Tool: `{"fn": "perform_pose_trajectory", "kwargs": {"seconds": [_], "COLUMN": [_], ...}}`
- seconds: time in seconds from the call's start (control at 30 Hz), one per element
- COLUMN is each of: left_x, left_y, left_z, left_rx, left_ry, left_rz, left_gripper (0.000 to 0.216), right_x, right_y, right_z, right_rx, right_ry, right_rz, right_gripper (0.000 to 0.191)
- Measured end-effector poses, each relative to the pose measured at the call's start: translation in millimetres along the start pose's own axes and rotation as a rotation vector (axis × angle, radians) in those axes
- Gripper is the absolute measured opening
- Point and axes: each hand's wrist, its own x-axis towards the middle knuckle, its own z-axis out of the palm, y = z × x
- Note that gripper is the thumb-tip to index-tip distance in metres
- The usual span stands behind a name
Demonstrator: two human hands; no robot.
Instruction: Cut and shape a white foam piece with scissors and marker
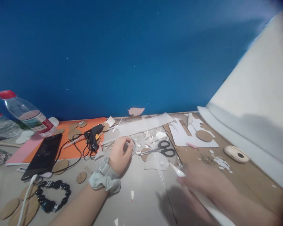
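Note:
My left hand (121, 153) is at mid-table with its fingers curled. A thin, pale curved rim (134, 147) shows beside the fingertips; what the fingers hold, if anything, is hidden. Blurred by motion, my right hand (200, 177) is closed around a long white pointed stick (178, 171) whose kind I cannot make out. Its reddish tip points left, towards a piece of clear plastic (153, 161). Between the hands lie dark-handled scissors (166, 148) among white paper scraps (151, 136).
Left are a black glue gun (92, 138) with its cord, orange paper (73, 150), a phone (43, 155), a bead bracelet (52, 205), cardboard discs (81, 177) and a bottle (35, 121). Right are cut white paper (179, 135), a cream oval case (236, 154) and a large white sheet (257, 94).

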Motion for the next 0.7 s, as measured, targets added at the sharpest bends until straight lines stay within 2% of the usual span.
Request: {"fn": "perform_pose_trajectory", "kwargs": {"seconds": [0.07, 0.17, 0.27, 0.4, 0.5, 0.7], "left_x": [0, -2, -5, -9, -13, -18], "left_y": [0, 3, 11, 23, 26, 25], "left_z": [-1, -2, -3, -1, 3, 11], "left_rx": [0.008, 0.023, 0.035, 0.03, 0.048, 0.133], "left_ry": [0.004, -0.012, -0.108, -0.317, -0.408, -0.405], "left_rz": [0.008, 0.035, 0.113, 0.287, 0.389, 0.45], "left_gripper": [0.013, 0.012, 0.014, 0.043, 0.055, 0.027], "right_x": [7, 7, 4, 7, 9, 10], "right_y": [14, 31, 41, 44, 44, 42], "right_z": [13, 27, 33, 34, 33, 33], "right_rx": [-0.03, -0.067, -0.077, -0.125, -0.091, -0.003], "right_ry": [0.019, -0.073, -0.095, -0.063, -0.076, -0.063], "right_rz": [0.147, 0.432, 0.515, 0.555, 0.544, 0.623], "right_gripper": [0.015, 0.014, 0.018, 0.02, 0.017, 0.019]}}
